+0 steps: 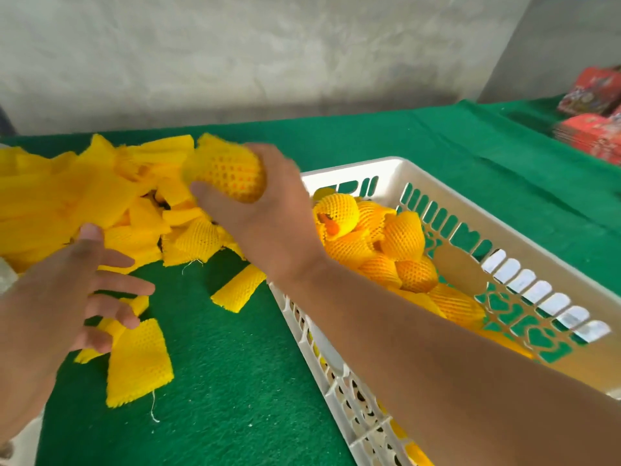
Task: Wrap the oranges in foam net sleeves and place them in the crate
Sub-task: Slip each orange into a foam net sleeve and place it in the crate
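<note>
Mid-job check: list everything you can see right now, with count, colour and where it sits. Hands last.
wrapped orange in hand: one, yellow net over orange, gripped above the pile of sleeves
wrapped oranges in crate: several, exact count unclear, yellow-netted, heaped inside the crate
crate: one, white slotted plastic, right of centre on the cloth
pile of sleeves: many, yellow foam net, far left of the cloth
loose sleeves: a few, yellow, flat on the cloth nearer the camera
table cloth: one, green, covers the table
printed boxes: a stack, red, far right, blurred
wall: grey, behind the table
left hand: fingers spread, over the loose sleeves, holding nothing
right hand: grips the wrapped orange
</note>
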